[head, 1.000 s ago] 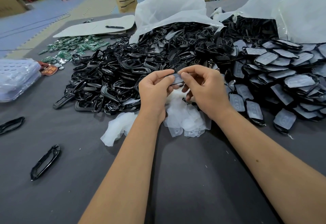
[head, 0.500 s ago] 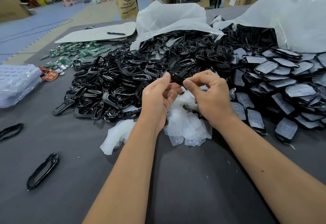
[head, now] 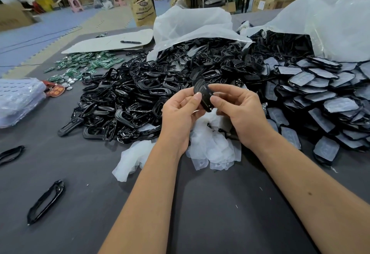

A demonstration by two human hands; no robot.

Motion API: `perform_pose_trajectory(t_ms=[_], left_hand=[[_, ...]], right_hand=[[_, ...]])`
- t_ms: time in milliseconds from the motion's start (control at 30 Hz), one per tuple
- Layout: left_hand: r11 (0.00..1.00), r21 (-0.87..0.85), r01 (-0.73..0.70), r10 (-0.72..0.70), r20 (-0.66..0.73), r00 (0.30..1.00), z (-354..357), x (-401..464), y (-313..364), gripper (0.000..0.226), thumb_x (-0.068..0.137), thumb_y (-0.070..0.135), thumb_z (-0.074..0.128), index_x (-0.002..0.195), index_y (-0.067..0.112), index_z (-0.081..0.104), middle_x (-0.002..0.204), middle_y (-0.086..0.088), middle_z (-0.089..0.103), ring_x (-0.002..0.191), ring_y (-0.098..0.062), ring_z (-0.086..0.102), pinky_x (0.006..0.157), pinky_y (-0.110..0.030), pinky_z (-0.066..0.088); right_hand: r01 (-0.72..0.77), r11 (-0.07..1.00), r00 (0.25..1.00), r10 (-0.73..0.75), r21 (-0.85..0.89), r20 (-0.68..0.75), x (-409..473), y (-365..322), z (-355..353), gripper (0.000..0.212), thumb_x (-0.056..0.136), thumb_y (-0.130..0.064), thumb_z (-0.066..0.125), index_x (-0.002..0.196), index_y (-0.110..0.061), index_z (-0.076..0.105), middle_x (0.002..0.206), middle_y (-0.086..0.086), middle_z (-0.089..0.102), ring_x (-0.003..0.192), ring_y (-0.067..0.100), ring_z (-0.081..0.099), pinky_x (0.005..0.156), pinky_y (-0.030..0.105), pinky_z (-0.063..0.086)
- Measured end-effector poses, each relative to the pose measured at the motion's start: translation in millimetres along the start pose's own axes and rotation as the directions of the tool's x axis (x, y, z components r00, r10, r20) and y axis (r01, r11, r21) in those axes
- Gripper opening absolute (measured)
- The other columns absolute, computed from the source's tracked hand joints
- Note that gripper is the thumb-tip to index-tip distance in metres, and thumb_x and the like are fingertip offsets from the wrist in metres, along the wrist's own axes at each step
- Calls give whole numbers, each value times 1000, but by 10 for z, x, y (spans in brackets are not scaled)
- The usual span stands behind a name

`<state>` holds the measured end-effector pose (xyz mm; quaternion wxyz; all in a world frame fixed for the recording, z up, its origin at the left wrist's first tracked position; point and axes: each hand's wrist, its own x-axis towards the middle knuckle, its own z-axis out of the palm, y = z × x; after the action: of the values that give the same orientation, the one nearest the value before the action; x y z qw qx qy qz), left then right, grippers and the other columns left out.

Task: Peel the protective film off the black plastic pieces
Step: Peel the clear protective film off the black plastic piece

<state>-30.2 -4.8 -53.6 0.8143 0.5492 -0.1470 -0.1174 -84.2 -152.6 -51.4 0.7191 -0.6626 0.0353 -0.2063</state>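
At frame centre, left hand (head: 180, 111) and right hand (head: 238, 111) both pinched black plastic piece (head: 203, 95); long axis ran near-vertical, tilted left at top, piece between hands, equally near. Beneath: discarded film (head: 210, 149). Farther right: film-covered pieces (head: 320, 97).

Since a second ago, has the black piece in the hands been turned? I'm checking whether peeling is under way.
Yes. The black piece, then lying flat and level between both hands, now stands nearly upright, its top risen toward the heap of black frames behind it.
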Motion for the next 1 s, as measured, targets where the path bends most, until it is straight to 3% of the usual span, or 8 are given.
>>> perform_pose_trajectory(t_ms=[67,200,300,433,600,733,867,1000], left_hand=[[1000,14,-3,3,2,1000,9,0,1,16,102,6,61,110,9,74,93,-8,77,81,-14,71,69,-22,55],[999,34,13,-13,-12,1000,15,8,-11,16,103,9,61,111,6,75,93,-7,77,82,-15,69,73,-24,56],[999,39,18,-16,-30,999,13,11,-34,15,102,10,62,109,3,75,93,-10,76,88,-22,67,85,-34,56],[1000,17,9,-9,12,1000,3,0,-24,13,102,9,62,105,4,73,94,-13,76,91,-26,70,96,-48,56],[999,39,5,-5,-15,1000,1,-5,-5,10,102,9,63,104,5,72,89,-8,74,82,-18,66,76,-30,55],[994,106,-5,6,-13,1000,31,-13,-2,9,101,8,64,101,6,72,85,-10,70,79,-23,57,68,-27,49],[992,129,-10,10,1,1000,28,-20,13,9,101,9,64,102,6,72,83,-11,65,68,-13,54,64,-24,44],[993,116,-16,11,37,999,23,-24,29,9,102,8,62,100,6,70,82,-9,64,67,-13,52,61,-23,40]], right_hand=[[2,1000,1000,-3,26,28,10,7,-19,28,90,0,75,114,-15,78,93,7,75,84,13,69,72,23,57],[-27,993,998,21,113,55,15,-11,-31,27,83,-5,81,105,-20,80,84,2,72,82,11,70,71,22,57],[-67,983,996,56,169,67,21,-13,-44,30,71,-16,84,100,-21,81,76,0,71,74,10,67,70,22,56],[-101,968,992,79,231,102,28,-9,-74,30,70,-14,83,100,-19,81,72,-1,68,68,12,62,68,21,54],[-79,972,995,63,223,77,20,-5,-31,31,72,-14,82,103,-16,78,75,-2,72,73,12,67,73,23,56],[-100,958,993,77,268,94,21,-11,-43,29,86,3,73,113,-9,73,93,9,78,90,22,75,82,29,59],[-121,945,991,95,305,99,21,-31,-45,35,76,-3,77,111,-7,74,88,9,78,87,21,77,79,29,60],[-163,918,983,120,361,139,30,-40,-64,30,74,-3,77,103,-11,76,84,5,77,84,19,76,78,29,60]])
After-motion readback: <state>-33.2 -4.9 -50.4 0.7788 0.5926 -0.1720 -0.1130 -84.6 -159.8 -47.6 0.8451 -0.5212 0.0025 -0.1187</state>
